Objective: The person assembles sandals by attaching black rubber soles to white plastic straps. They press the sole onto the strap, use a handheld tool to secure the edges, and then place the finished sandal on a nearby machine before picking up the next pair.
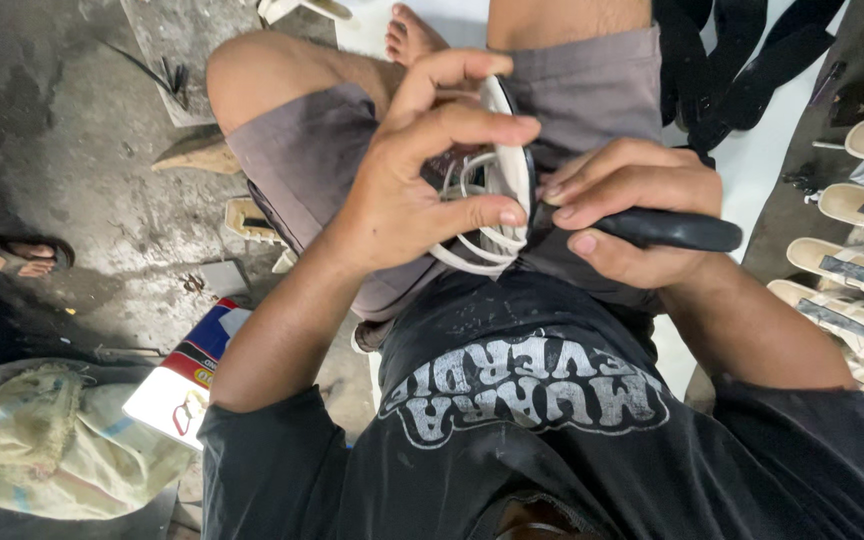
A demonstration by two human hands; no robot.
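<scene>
Floor (72, 150) of stained grey concrete, left hand (422, 170) gripping white sandal (507, 180) over lap, right hand (632, 210) clasping black tool handle (672, 230) against it, finished sandals (862, 260) rowed at right, sack (42, 450) at left

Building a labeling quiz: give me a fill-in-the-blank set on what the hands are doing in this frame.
1. The left hand grips a ____ sandal with thin straps.
2. The right hand holds a tool with a ____ handle.
3. The sandal rests on the person's ____.
4. More pale sandals lie in a row on the person's ____ side.

Missing words: white; black; lap; right
</scene>
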